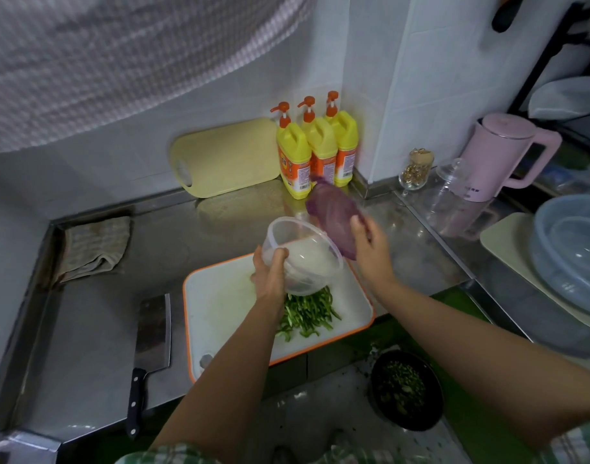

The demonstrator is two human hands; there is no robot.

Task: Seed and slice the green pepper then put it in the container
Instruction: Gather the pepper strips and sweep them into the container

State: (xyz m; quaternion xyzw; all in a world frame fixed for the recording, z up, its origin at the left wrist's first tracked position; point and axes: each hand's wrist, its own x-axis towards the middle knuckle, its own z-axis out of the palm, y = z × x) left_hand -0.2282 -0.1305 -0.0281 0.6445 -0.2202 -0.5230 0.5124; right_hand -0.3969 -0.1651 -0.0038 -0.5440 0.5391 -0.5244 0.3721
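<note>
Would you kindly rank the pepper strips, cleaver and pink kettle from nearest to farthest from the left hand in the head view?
From the left hand:
1. pepper strips, just below it on the board
2. cleaver, left on the counter
3. pink kettle, far right at the back

We are stretching both bare forearms forward, side by side. Our left grip [270, 276] is curling around the container [307, 259], thumb hooking over its rim. Our right grip [370, 249] is pinching the purple lid [330, 214], wrist lifting slightly higher.
</note>
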